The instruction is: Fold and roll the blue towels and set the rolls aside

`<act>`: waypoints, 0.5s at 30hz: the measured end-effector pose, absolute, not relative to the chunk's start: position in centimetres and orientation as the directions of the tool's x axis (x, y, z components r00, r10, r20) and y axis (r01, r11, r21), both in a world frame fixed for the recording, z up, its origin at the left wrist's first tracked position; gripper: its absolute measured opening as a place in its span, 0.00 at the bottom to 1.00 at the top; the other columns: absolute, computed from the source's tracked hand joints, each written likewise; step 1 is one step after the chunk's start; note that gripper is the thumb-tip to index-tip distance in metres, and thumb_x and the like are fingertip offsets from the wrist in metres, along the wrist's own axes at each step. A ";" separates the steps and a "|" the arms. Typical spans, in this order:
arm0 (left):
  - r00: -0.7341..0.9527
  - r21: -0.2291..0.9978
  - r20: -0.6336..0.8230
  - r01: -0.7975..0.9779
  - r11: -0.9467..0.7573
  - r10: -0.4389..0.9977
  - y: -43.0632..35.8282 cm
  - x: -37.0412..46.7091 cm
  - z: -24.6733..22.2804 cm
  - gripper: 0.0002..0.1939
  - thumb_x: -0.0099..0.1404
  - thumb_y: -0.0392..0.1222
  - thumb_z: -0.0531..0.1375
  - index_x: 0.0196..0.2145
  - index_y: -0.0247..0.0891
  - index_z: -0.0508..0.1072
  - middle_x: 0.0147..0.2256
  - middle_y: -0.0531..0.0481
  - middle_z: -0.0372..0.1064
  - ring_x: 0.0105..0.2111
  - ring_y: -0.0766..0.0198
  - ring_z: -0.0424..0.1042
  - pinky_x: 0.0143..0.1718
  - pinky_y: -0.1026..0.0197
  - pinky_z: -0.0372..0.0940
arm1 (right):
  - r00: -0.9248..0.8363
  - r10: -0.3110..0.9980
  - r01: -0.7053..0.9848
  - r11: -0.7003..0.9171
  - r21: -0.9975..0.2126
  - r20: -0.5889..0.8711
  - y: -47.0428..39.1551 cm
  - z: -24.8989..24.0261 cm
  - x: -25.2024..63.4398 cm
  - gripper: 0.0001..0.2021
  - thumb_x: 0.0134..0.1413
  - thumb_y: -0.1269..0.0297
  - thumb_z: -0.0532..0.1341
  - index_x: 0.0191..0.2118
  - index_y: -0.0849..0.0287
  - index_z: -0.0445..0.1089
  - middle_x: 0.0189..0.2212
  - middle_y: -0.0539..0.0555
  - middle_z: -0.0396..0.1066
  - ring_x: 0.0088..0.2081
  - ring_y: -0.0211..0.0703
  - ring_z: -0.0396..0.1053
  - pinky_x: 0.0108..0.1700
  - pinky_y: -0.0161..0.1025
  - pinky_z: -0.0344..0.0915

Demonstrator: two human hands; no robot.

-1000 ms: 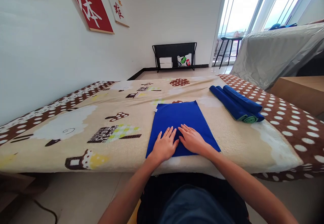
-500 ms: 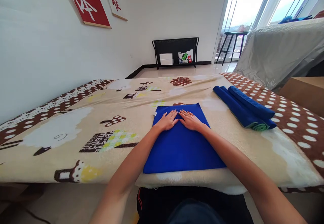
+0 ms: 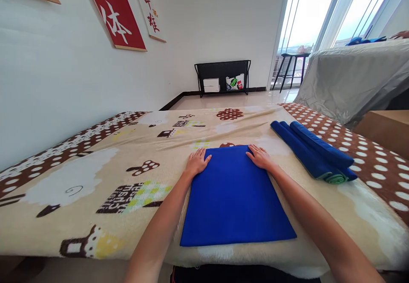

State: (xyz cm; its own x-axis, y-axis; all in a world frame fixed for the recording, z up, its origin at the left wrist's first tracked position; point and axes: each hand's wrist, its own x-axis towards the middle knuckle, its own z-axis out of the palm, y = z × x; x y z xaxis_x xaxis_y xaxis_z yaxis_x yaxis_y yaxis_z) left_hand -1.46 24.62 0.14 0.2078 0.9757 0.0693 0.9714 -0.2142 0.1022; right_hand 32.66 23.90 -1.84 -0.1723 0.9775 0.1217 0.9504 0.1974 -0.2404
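Observation:
A flat blue cloth [image 3: 238,197] lies spread in front of me on the patterned blanket [image 3: 179,146]. My left hand [image 3: 197,162] rests palm down at its far left corner, fingers stretched out, partly on the blanket. At the far right corner, my right hand [image 3: 259,157] lies flat with its fingers extended, touching the cloth's edge. To the right are rolled blue cloths [image 3: 315,153] side by side, one showing a green edge at its rolled end.
A cardboard box [image 3: 383,129] and a table under a grey cover [image 3: 348,78] stand to the right. On that cover lies blue fabric [image 3: 364,40], with a person's hand [image 3: 401,35] at the picture's edge. A black rack [image 3: 223,76] is against the far wall.
My hands have moved apart, from the middle of the blue cloth's far part out to its two far corners. The camera view has tilted up slightly.

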 end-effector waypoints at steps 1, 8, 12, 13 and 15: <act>0.201 0.101 0.069 0.973 -0.208 0.977 24.6 -1.5 0.1 0.37 0.72 0.62 0.37 0.70 0.38 0.50 0.70 0.43 0.44 0.70 0.56 0.45 0.69 0.46 0.40 | -0.163 0.979 0.953 0.188 -0.238 0.121 24.0 -1.9 32.8 0.31 0.70 0.48 0.41 0.69 0.61 0.52 0.70 0.57 0.49 0.71 0.43 0.44 0.71 0.47 0.40; 0.168 0.095 0.047 0.981 -0.172 0.985 24.1 -1.4 0.1 0.36 0.72 0.62 0.36 0.70 0.42 0.49 0.71 0.47 0.42 0.70 0.57 0.42 0.69 0.45 0.39 | -0.129 0.986 0.964 0.150 -0.218 0.106 23.6 -2.0 32.6 0.30 0.70 0.49 0.42 0.69 0.59 0.52 0.70 0.57 0.48 0.71 0.43 0.43 0.70 0.47 0.40; 0.132 0.083 0.033 0.987 -0.134 0.991 23.5 -1.3 0.8 0.35 0.72 0.61 0.37 0.70 0.41 0.50 0.70 0.45 0.42 0.70 0.55 0.44 0.68 0.40 0.40 | -0.092 0.990 0.973 0.112 -0.202 0.102 23.1 -1.3 32.2 0.29 0.69 0.51 0.44 0.68 0.61 0.54 0.68 0.61 0.51 0.70 0.46 0.47 0.69 0.50 0.42; 0.120 0.076 0.035 0.990 -0.122 0.992 23.4 -1.1 1.0 0.35 0.72 0.60 0.38 0.69 0.39 0.51 0.70 0.43 0.44 0.70 0.53 0.45 0.68 0.38 0.39 | -0.074 0.992 0.976 0.094 -0.198 0.104 23.0 -1.1 31.9 0.28 0.69 0.53 0.45 0.67 0.63 0.55 0.68 0.63 0.53 0.70 0.49 0.48 0.69 0.52 0.43; 0.094 0.057 0.050 0.994 -0.097 0.994 23.2 -0.3 1.6 0.33 0.72 0.55 0.41 0.68 0.34 0.54 0.68 0.37 0.48 0.69 0.49 0.46 0.67 0.34 0.33 | -0.034 0.993 0.980 0.056 -0.190 0.117 22.9 -0.6 30.9 0.27 0.68 0.58 0.46 0.65 0.69 0.58 0.66 0.69 0.53 0.69 0.55 0.48 0.68 0.57 0.42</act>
State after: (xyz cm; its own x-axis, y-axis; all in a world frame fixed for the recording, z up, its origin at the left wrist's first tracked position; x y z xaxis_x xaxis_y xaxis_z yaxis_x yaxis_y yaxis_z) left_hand -0.26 23.21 1.58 0.0945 0.9943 0.0497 0.9936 -0.0973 0.0574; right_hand 30.87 22.93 -0.57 -0.0340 0.9925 0.1171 0.9802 0.0560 -0.1901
